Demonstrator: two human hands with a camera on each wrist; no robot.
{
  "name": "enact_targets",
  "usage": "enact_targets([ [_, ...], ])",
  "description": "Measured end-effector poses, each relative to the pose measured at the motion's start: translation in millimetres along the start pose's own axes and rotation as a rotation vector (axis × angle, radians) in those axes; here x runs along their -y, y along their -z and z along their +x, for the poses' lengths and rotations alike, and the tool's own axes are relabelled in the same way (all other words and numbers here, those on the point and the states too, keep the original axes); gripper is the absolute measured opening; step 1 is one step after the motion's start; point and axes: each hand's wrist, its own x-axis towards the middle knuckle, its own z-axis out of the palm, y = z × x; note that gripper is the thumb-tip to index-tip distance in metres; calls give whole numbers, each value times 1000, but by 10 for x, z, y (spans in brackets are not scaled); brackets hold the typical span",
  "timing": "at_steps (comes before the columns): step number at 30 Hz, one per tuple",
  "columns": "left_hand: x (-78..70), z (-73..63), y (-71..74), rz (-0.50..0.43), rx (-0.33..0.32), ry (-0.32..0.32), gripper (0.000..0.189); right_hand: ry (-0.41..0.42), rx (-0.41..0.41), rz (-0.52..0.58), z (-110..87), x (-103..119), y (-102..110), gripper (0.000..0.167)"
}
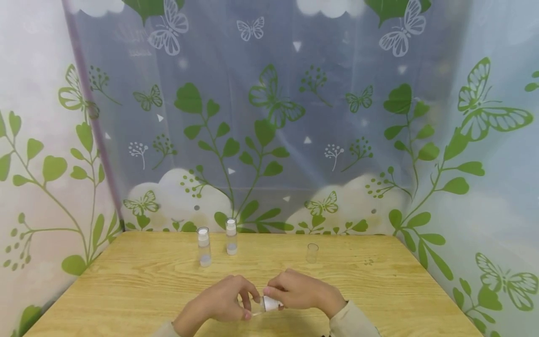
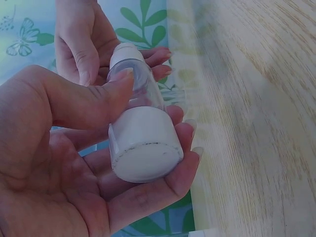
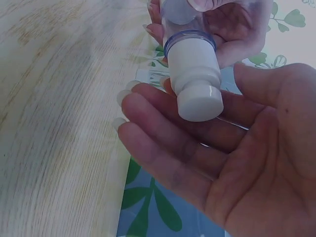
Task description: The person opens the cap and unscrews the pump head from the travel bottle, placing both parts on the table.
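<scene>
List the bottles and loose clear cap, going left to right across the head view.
Nearer upright bottle → farther upright bottle → bottle gripped by the left hand, pump end rightward → loose clear cap.

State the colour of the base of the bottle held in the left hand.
The bottle's base is white, seen best in the left wrist view.

We list: table [image 1: 126, 285], yellow wood-grain; back wall [image 1: 227, 61], grey-blue, printed with green leaves [image 1: 188, 97], butterflies [image 1: 275, 104], white clouds [image 1: 177, 189]; side walls [image 1: 488, 206], paler, similarly printed.
</scene>
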Motion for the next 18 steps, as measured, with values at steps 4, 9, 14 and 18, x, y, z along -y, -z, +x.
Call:
enact_targets([
  [4,6,4,-1,-2,1,1,33,-29,1,15,-5,5,-6,37],
  [9,3,6,0,-9,2,-4,34,-61,4,44,-9,12,-8,35],
  [14,-9,5,8,-12,1,-5,34,-95,4,48,-10,32,-2,32],
  [18,-14,2,12,-6,1,-2,33,-105,8,16,-13,46,-2,27],
])
